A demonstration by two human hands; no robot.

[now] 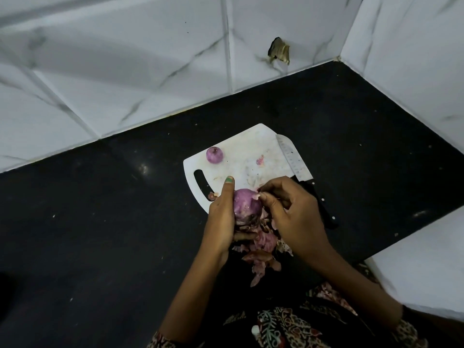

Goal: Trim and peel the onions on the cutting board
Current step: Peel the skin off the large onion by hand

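My left hand [221, 217] grips a purple onion [245, 205] just above the near edge of the white cutting board [247, 146], thumb pointing up along its left side. My right hand [291, 212] pinches a bit of skin at the onion's upper right. A second, smaller purple onion [214, 154] sits on the board's far left corner. A pile of pink onion peels [261, 247] lies below the held onion on the black counter. A knife [297, 164] with a black handle lies along the board's right edge, partly behind my right hand.
The black counter [100, 209] spreads left and in front. White marbled tile walls [125, 71] close the back and right sides, meeting in a corner. A hole with something brown [280, 54] marks the back wall. A small pink scrap [259, 160] lies mid-board.
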